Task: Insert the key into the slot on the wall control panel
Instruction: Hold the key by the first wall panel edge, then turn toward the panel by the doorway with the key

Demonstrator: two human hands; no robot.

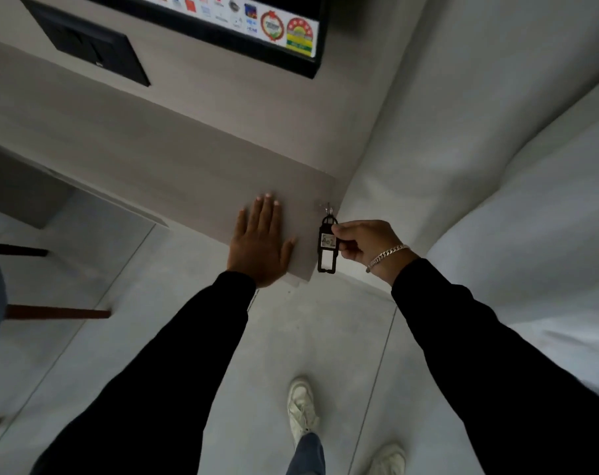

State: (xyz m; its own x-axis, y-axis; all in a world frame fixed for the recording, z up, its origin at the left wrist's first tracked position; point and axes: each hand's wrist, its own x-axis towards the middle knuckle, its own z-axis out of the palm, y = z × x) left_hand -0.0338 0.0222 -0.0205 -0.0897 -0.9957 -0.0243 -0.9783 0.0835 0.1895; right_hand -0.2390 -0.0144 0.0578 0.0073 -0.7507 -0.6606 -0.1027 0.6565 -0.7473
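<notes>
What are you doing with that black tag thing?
A person in black sleeves stands by a grey wall. The right hand pinches a black key tag with a small white label, its metal ring and key pointing up along the wall's edge. The left hand lies flat and open against the wall panel. A black switch panel sits higher up to the left, and the key is nowhere near it yet.

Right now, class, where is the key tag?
In the head view, right of centre: the key tag is pinched in the right hand, beside the flat left hand on the grey ledge.
</notes>
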